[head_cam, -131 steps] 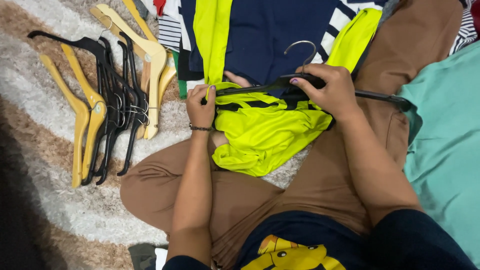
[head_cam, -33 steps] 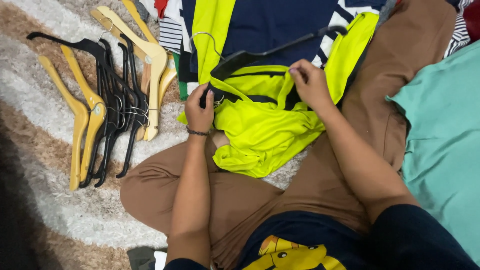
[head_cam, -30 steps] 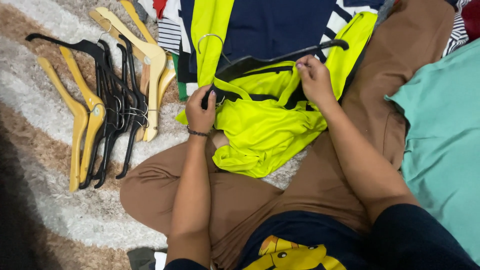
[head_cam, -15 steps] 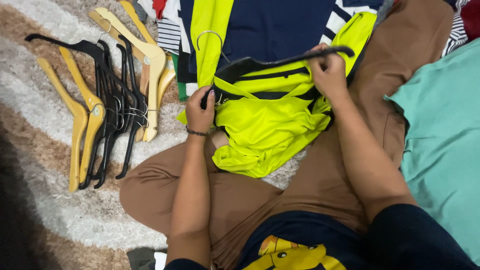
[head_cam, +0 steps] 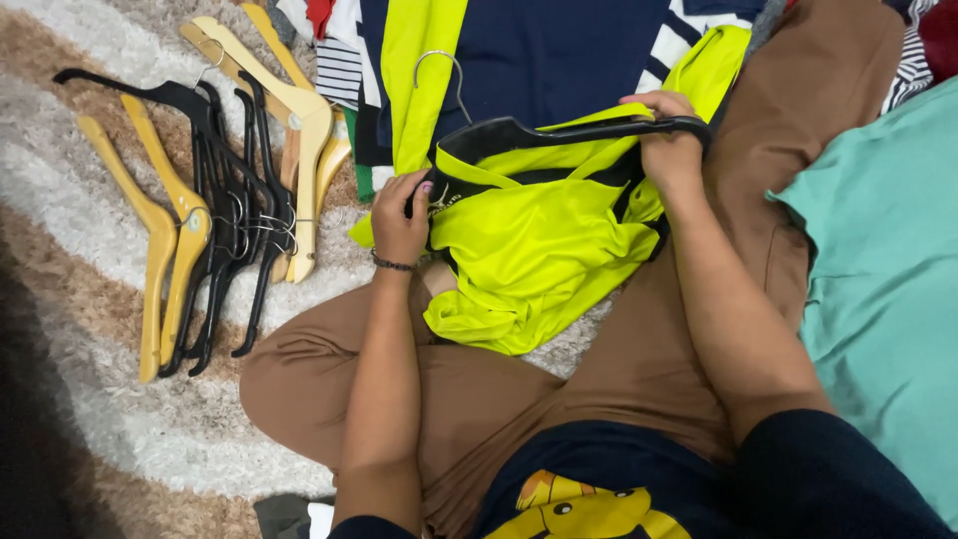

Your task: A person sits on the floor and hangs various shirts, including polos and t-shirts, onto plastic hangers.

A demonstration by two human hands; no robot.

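While both hands (head_cam: 399, 215) (head_cam: 667, 150) pinch the neon-yellow shirt's (head_cam: 529, 255) collar, the black hanger (head_cam: 559, 132) sits half-threaded; next, I reckon, the other shoulder needs seating.

left hand (head_cam: 399, 215): palm down, fingers curled shut in a pinch, wrist bent slightly, forearm running near to far | right hand (head_cam: 667, 150): farther and right of it, fingers wrapped closed, thumb probably tucked under, not clearly seen | right forearm slants in from near right | hands well apart
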